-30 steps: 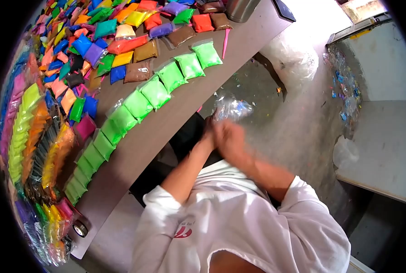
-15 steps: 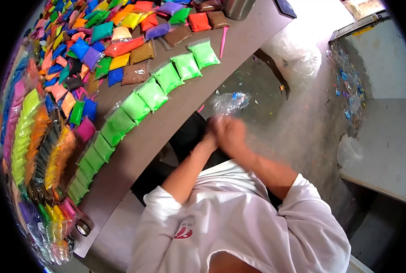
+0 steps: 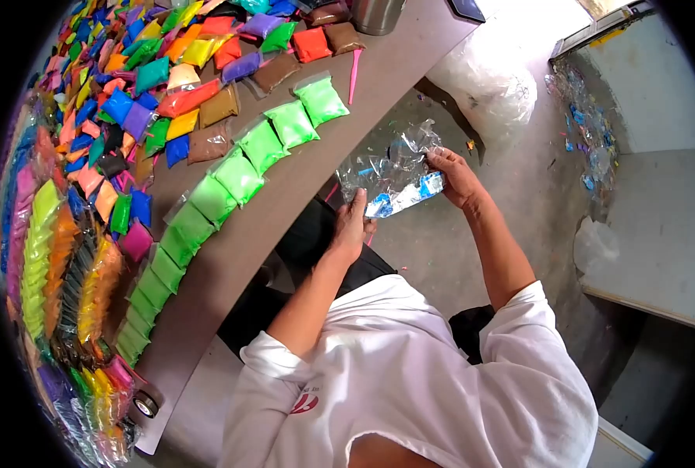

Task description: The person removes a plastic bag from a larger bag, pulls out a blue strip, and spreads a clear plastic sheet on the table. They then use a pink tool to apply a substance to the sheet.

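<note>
1. So, the crinkly clear plastic bag (image 3: 386, 175) with the blue-and-white strip is just above centre frame, stretched between 2 hands.
2. Left hand (image 3: 350, 232) has fingers closed on its lower left corner, thumb on top. Right hand (image 3: 458, 179) pinches the right end. Glare makes it hard to say if that's 1 layer or more.
3. Ripping seems the main risk imo: thin film, pulled too hard.
4. If either pinch slips, it could drop to the floor (image 3: 441, 265) below.
5. Swinging the left arm wide could bump the green packets (image 3: 238, 178), running lower left to upper centre on the table (image 3: 285, 187).
</note>
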{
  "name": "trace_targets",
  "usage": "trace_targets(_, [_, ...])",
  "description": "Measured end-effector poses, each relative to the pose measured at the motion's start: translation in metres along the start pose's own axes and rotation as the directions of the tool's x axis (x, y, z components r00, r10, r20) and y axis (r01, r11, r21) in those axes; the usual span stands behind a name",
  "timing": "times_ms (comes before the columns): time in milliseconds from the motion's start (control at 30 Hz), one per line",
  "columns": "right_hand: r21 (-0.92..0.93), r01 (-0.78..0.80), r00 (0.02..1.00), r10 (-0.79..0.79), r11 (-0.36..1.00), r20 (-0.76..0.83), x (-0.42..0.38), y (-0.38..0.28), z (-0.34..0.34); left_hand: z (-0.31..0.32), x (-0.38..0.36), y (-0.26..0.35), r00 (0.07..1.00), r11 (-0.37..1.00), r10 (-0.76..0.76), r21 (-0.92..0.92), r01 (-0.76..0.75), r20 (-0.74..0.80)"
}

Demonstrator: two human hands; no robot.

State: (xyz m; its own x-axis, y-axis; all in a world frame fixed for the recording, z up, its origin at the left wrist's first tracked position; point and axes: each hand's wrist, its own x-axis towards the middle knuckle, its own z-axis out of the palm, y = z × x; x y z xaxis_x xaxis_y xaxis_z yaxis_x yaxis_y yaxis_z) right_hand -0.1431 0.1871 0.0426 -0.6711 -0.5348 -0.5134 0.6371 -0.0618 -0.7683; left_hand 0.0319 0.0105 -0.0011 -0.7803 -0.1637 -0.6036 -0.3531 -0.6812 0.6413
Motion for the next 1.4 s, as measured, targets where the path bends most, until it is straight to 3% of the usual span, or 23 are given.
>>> trace_targets(67, [-0.378, 0.000, 0.970, -0.092, 0.926, -0.226, -0.012, 0.011, 0.031, 0.000, 0.008, -0.008, 1.000, 1.000, -0.007, 0.001, 0.007, 0.006])
trace_targets(100, [-0.433, 0.111, 0.953, -0.220, 0.894, -0.211, -0.021, 0.037, 0.057, 0.001, 0.011, -0.011, 1.000, 1.000, -0.014, -0.006, 0.014, 0.009])
trace_targets(133, [-0.660, 0.237, 0.950, -0.313, 0.713, 0.004, -0.029, 0.081, 0.066, 0.009, 0.007, -0.010, 0.992, 0.975, 0.009, 0.222, 0.020, -0.128])
trace_targets(167, [-0.789, 0.379, 0.862, -0.495, 0.484, 0.111, -0.064, 0.093, 0.110, -0.055, 0.092, -0.131, 0.929, 0.748, 0.309, 0.551, -0.370, 0.205])
trace_targets(200, [-0.856, 0.475, 0.730, -0.634, 0.202, 0.256, -0.087, 0.090, 0.144, -0.049, 0.082, -0.109, 0.926, 0.743, 0.319, 0.554, -0.376, 0.201])
trace_targets(233, [-0.853, 0.480, 0.730, -0.633, 0.204, 0.259, -0.076, 0.094, 0.138, -0.030, 0.052, -0.068, 0.984, 0.942, 0.162, 0.287, -0.176, 0.073])
trace_targets(267, [-0.912, 0.347, 0.778, -0.610, 0.219, 0.150, -0.056, 0.101, 0.123, -0.015, 0.025, -0.036, 0.999, 0.999, -0.042, -0.034, 0.042, 0.004])
trace_targets(300, [-0.951, 0.206, 0.810, -0.586, 0.230, 0.034, -0.040, 0.102, 0.113, -0.005, 0.019, -0.022, 0.985, 0.990, -0.138, -0.004, 0.139, -0.103])
trace_targets(333, [-0.877, 0.149, 0.821, -0.551, 0.456, -0.147, -0.027, 0.091, 0.111, 0.004, 0.009, -0.003, 0.971, 0.974, -0.200, 0.082, 0.212, -0.131])
trace_targets(367, [-0.879, 0.158, 0.819, -0.557, 0.450, -0.139, -0.030, 0.093, 0.112, 0.010, 0.005, 0.011, 0.954, 0.947, -0.253, 0.162, 0.279, -0.162])
trace_targets(467, [-0.927, 0.179, 0.772, -0.631, 0.329, -0.075, -0.031, 0.104, 0.113, 0.005, 0.019, 0.008, 0.975, 0.978, -0.188, 0.065, 0.197, -0.115])
trace_targets(567, [-0.914, 0.081, 0.828, -0.537, 0.398, -0.160, -0.014, 0.107, 0.096, -0.001, 0.016, -0.012, 0.991, 0.990, -0.129, -0.060, 0.127, -0.046])
trace_targets(633, [-0.859, 0.091, 0.803, -0.547, 0.504, -0.236, 0.014, 0.093, 0.054, 0.008, 0.000, 0.005, 0.999, 0.992, -0.047, 0.113, 0.050, -0.028])
trace_targets(667, [-0.665, 0.313, 0.813, -0.553, 0.679, -0.182, 0.018, 0.100, 0.045, 0.010, -0.005, 0.010, 0.999, 0.979, -0.026, 0.201, 0.033, -0.039])
trace_targets(700, [-0.664, 0.296, 0.819, -0.540, 0.687, -0.194, 0.005, 0.092, 0.051, 0.007, -0.015, 0.006, 0.998, 0.955, -0.033, 0.294, 0.049, -0.057])
trace_targets(733, [-0.472, 0.231, 0.903, -0.368, 0.851, -0.222, -0.017, 0.069, 0.070, -0.003, -0.011, 0.000, 0.999, 0.995, -0.026, -0.097, 0.029, 0.029])
trace_targets(767, [-0.270, 0.160, 0.960, -0.214, 0.949, -0.183, -0.020, 0.047, 0.078, -0.003, -0.009, 0.007, 0.999, 0.981, -0.050, -0.189, 0.050, 0.004])
trace_targets(833, [0.019, 0.017, 0.993, -0.014, 1.000, -0.120, -0.013, 0.033, 0.051, -0.004, -0.005, 0.006, 0.998, 0.988, -0.040, -0.146, 0.046, 0.046])
trace_targets(967, [-0.002, 0.068, 0.996, -0.068, 0.998, -0.059, -0.020, 0.001, 0.022, 0.001, -0.007, 0.001, 0.999, 0.997, -0.004, -0.078, 0.000, -0.041])
trace_targets(1167, [-0.471, 0.142, 0.970, -0.218, 0.871, -0.111, -0.028, -0.008, 0.031, 0.002, -0.002, -0.003, 0.995, 0.993, 0.070, 0.098, -0.063, -0.072])
trace_targets(1333, [-0.671, 0.477, 0.794, -0.606, 0.569, 0.050, -0.048, 0.086, 0.103, -0.020, 0.038, -0.052, 0.996, 0.989, 0.082, -0.123, -0.086, -0.040])
trace_targets(1367, [-0.797, 0.475, 0.746, -0.652, 0.373, 0.140, -0.047, 0.100, 0.105, -0.006, 0.018, -0.034, 0.996, 0.969, 0.087, -0.233, -0.088, -0.015])
trace_targets(1400, [-0.881, 0.445, 0.704, -0.671, 0.160, 0.233, -0.046, 0.114, 0.102, -0.004, 0.013, -0.023, 0.991, 0.998, 0.027, 0.055, -0.020, -0.131])
